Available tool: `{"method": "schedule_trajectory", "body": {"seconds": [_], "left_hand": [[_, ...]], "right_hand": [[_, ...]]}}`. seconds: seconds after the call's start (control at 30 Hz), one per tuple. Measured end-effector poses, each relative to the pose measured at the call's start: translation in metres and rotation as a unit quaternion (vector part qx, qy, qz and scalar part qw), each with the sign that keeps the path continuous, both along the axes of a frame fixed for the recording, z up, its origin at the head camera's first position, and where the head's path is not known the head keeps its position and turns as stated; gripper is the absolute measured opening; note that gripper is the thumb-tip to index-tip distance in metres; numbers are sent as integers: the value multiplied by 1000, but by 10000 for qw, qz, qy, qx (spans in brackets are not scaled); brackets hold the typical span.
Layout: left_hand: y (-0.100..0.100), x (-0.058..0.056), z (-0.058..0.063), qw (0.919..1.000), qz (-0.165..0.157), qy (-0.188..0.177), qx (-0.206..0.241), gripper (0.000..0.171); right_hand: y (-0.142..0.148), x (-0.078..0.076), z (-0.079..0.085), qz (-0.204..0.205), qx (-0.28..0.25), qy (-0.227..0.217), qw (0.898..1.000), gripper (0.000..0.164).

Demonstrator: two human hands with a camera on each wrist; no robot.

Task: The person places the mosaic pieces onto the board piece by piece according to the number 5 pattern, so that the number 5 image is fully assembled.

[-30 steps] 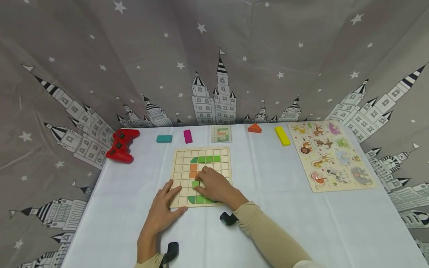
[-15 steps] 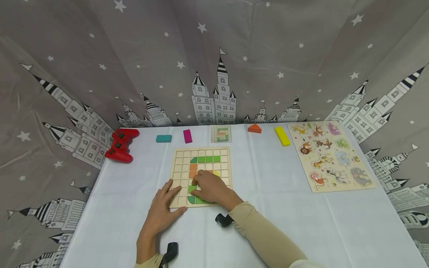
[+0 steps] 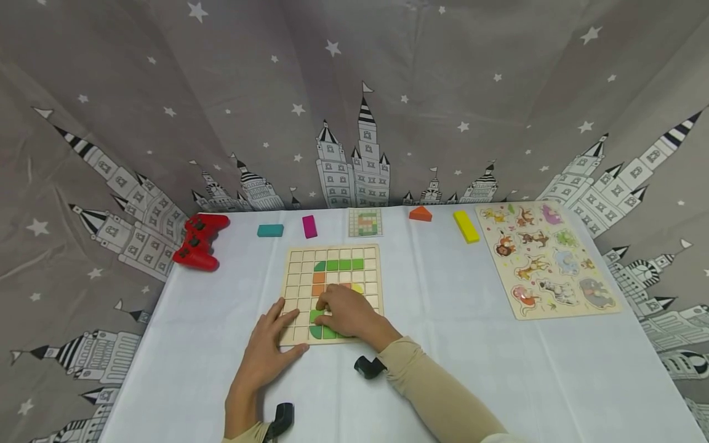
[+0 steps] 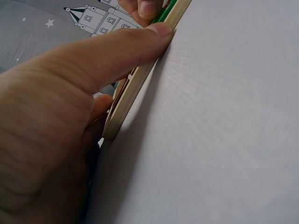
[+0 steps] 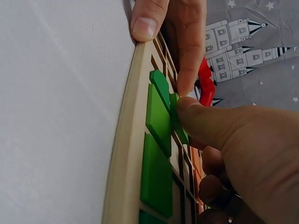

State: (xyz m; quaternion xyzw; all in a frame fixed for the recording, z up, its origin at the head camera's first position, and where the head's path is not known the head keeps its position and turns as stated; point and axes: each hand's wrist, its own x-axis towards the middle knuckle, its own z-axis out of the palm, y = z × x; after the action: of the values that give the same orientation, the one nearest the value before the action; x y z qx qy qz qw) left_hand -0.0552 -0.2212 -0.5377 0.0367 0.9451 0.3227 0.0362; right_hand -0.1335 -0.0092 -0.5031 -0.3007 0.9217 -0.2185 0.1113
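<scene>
A wooden grid board (image 3: 296,271) lies on the white-covered table, with coloured tiles in some of its cells. My right hand (image 3: 351,312) pinches a light green square tile (image 5: 180,119) between thumb and fingers, at the cell just above a dark green rounded corner piece (image 5: 160,86). Green tiles (image 5: 156,175) run along the row nearest me, partly hidden by this hand. Farther up are orange tiles (image 3: 318,283), a yellow rounded piece (image 3: 357,288) and another green row (image 3: 344,264). My left hand (image 3: 266,354) rests spread on the board's near left corner, thumb against the front edge.
A small pattern card (image 3: 365,222) lies behind the board. Along the back are a red game controller (image 3: 200,242), teal (image 3: 270,231), magenta (image 3: 309,226), orange (image 3: 421,213) and yellow blocks (image 3: 466,226). An animal puzzle board (image 3: 548,261) lies at right.
My right hand has moved slightly left and toward me, bringing the green tile to the cell above the rounded corner piece. The left hand stays in place.
</scene>
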Motion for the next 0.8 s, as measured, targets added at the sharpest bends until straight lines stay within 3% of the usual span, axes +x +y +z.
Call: {"method": "schedule_trajectory", "body": {"seconds": [0.37, 0.8], "left_hand": [[1, 0, 0, 10000, 21, 50, -17, 77], [-2, 2, 1, 9999, 86, -16, -76, 77]], "right_hand": [[-2, 4, -3, -89, -30, 210, 9997, 26], [-12, 6, -8, -173, 177, 762, 9968, 22]]}}
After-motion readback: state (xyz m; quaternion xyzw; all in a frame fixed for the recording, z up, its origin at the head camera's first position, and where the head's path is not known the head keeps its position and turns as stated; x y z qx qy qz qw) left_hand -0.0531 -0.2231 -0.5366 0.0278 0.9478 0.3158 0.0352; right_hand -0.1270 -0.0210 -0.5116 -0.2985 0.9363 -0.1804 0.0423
